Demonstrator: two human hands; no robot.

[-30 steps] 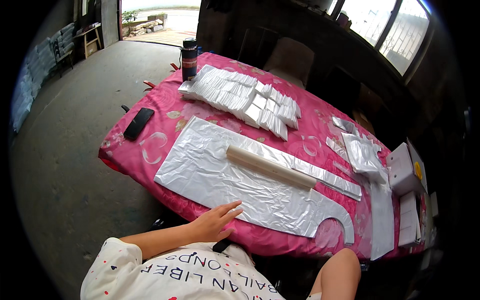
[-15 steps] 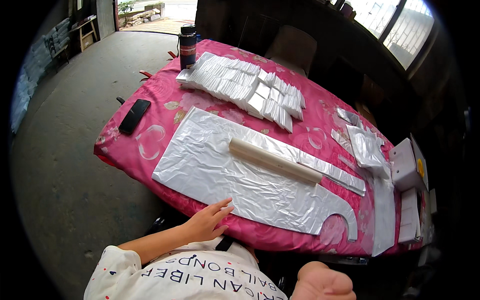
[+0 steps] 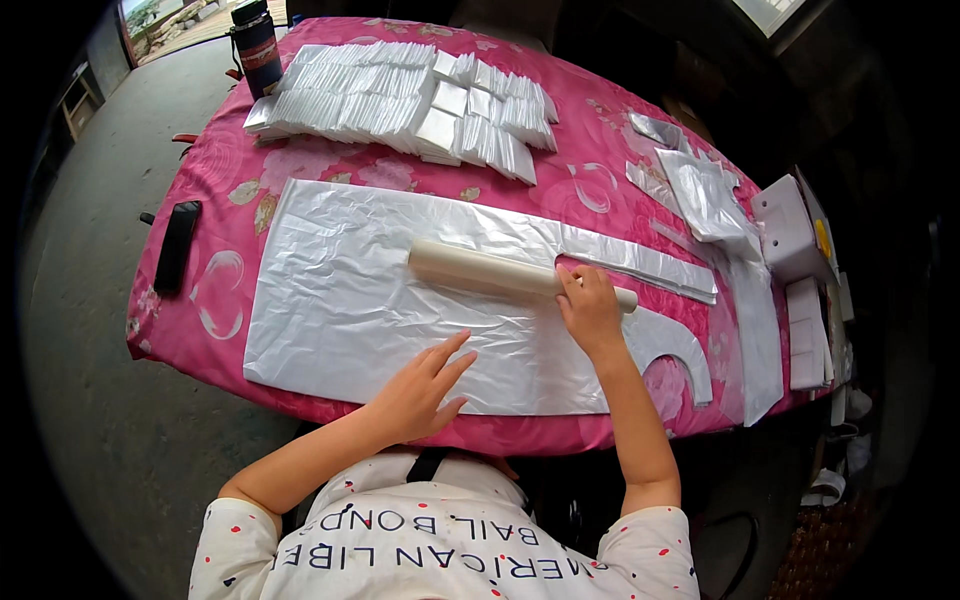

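Observation:
A large silvery plastic bag lies flat on a table with a pink flowered cloth. Across the bag rests a pale rolled-up tube of plastic. My right hand rests on the right end of this roll, fingers curled over it. My left hand lies flat, fingers spread, on the near edge of the bag. A narrow folded strip of the same plastic runs to the right behind the roll.
Several rows of folded silvery bags are stacked at the far side, beside a dark bottle. A black phone lies at the left edge. More plastic pieces and white boxes sit at the right.
My right hand came up from below the table edge and landed on the roll. My left hand slid further onto the bag. The view moved closer over the table.

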